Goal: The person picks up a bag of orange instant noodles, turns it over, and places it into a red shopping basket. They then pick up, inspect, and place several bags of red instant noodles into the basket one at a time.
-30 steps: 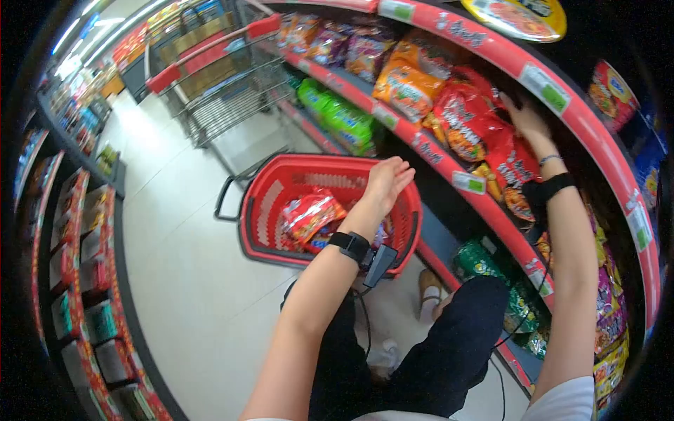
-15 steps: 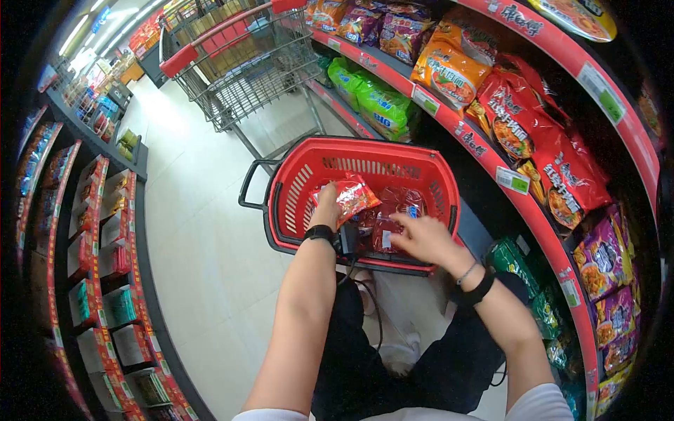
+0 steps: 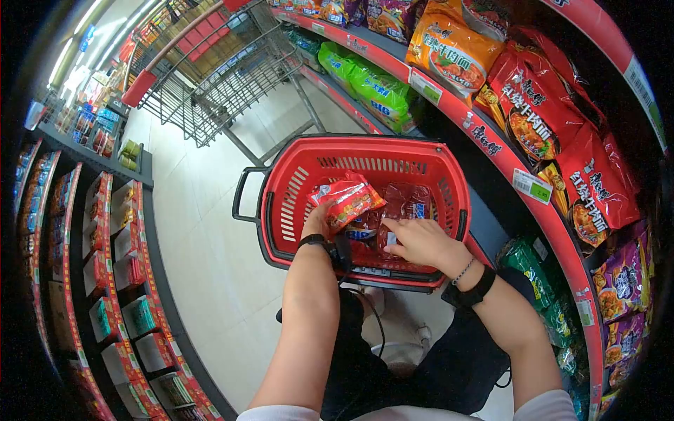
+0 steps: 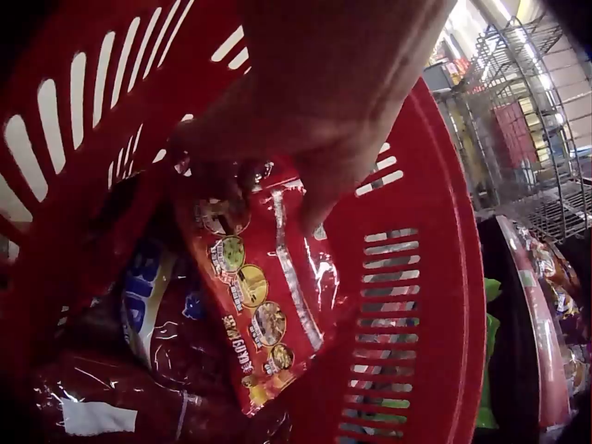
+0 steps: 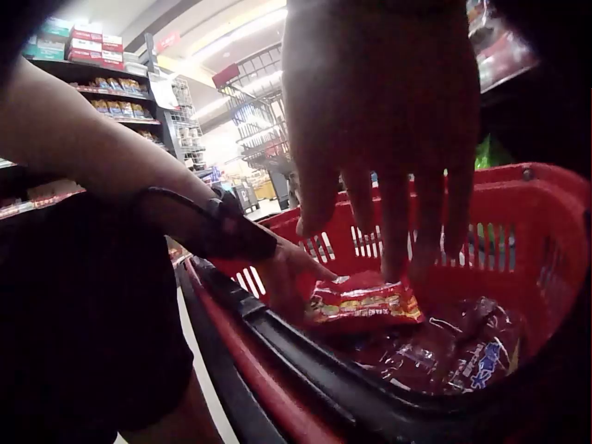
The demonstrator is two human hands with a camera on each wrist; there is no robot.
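Observation:
A red basket [image 3: 365, 146] holds a bright red noodle packet [image 3: 353, 199] on its left side and dark red packs [image 3: 406, 205] on its right. My left hand [image 3: 317, 223] grips the bright packet by its near left end; in the left wrist view the left hand [image 4: 305, 120] has fingers and thumb on either side of this packet [image 4: 264, 305]. Over the dark packs, my right hand [image 3: 421, 242] hangs with nothing in it. The right wrist view shows the right hand [image 5: 388, 139] with its fingers extended downward above the basket [image 5: 546, 185].
Shelves on the right bear large red noodle bags [image 3: 526, 105], an orange bag [image 3: 453, 52] and green packs [image 3: 372, 88] lower down. A wire shopping cart [image 3: 210, 84] stands beyond the basket. Another shelf [image 3: 116, 281] runs along the left, across the pale floor [image 3: 210, 245].
My right hand has come from the shelf's red bags to above the basket. My left hand has gone down into the basket and taken hold of the bright red packet. The view has shifted.

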